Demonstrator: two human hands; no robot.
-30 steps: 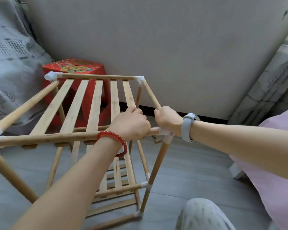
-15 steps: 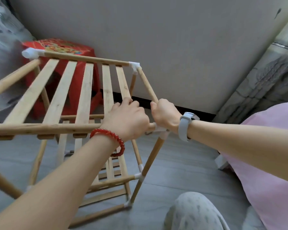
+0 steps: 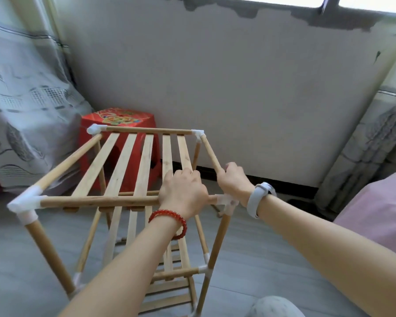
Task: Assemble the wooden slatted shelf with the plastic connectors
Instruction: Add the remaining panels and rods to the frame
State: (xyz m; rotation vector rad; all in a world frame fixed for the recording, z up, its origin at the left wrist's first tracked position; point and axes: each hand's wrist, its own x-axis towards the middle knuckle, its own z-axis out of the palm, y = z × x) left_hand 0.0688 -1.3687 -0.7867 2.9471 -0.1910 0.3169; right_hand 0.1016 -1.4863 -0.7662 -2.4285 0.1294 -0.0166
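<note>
Both grips closed on shelf (image 3: 133, 161) top: left hand (image 3: 183, 191) round front rail, right hand (image 3: 234, 181) at corner connector (image 3: 226, 201).

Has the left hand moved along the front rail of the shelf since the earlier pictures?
No. The left hand grips the front rail in the same spot, just left of the white corner connector, as before.

Stool (image 3: 117, 124) behind shelf (image 3: 133, 170); curtain (image 3: 21, 99) left of stool.

The wooden slatted shelf (image 3: 133, 165) stood upright on the floor, its round poles joined by white plastic connectors (image 3: 28, 202) at corners.
</note>
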